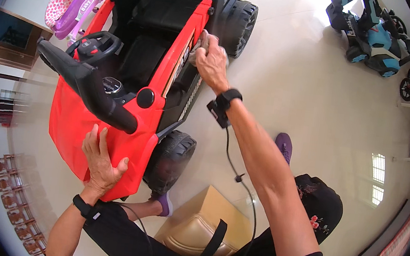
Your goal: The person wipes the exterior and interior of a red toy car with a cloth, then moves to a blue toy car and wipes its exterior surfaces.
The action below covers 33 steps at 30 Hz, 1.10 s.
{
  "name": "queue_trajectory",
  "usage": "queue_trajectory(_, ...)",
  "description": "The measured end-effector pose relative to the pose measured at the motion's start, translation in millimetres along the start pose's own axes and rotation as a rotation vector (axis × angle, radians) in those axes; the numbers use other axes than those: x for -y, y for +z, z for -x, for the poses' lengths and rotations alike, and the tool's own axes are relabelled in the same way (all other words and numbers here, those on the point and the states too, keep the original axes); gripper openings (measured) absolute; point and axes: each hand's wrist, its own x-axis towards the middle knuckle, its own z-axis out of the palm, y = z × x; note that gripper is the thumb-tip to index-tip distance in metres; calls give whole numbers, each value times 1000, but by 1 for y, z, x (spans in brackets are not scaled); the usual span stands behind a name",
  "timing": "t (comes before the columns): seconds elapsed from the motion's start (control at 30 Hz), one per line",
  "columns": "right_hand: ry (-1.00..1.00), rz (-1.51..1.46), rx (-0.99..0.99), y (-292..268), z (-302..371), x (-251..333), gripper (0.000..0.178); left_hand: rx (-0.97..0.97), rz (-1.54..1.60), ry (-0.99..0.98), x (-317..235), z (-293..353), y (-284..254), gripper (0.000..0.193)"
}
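Observation:
A red and black ride-on toy car [70,124] stands in front of me, with a black steering wheel [107,45], a black bar across the windshield area and chunky black wheels. My left hand [103,161] rests on its red hood, fingers spread, holding nothing. Reaching to the car's right side, my right hand [213,63] is closed around a greyish cloth [193,57]. That cloth is pressed on the side panel below the red rail, close to the rear wheel [241,29]. Most of the cloth is hidden by my fingers.
Beneath me is a gold padded stool [198,224], close to the front wheel [170,162]. A purple baby walker [79,7] stands beyond the car. Blue-black ride-on toys [374,39] are at the far right. A thin cable [233,167] hangs from my right wrist.

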Motion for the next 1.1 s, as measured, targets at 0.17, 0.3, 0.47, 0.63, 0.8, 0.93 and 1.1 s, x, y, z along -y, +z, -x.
queue_trajectory(0.17,-156,117,88,18,4,-14,32,8,5,-3,-1,0,-1,91)
queue_trajectory(0.3,-103,201,209,27,6,-8,26,9,22,-20,4,4,-1,91)
queue_trajectory(0.47,-104,109,357,45,56,-16,23,67,-36,-68,4,10,2,90)
queue_trajectory(0.63,358,-292,40,23,103,-23,26,27,3,-46,1,4,3,91)
queue_trajectory(0.8,633,-590,-197,-1,55,-58,26,38,-14,-44,0,1,1,90)
queue_trajectory(0.93,433,-628,-162,-3,-30,-82,38,25,0,-23,3,3,2,89)
queue_trajectory(1.1,558,-592,-18,34,-13,-88,50,39,5,-45,5,8,-1,89)
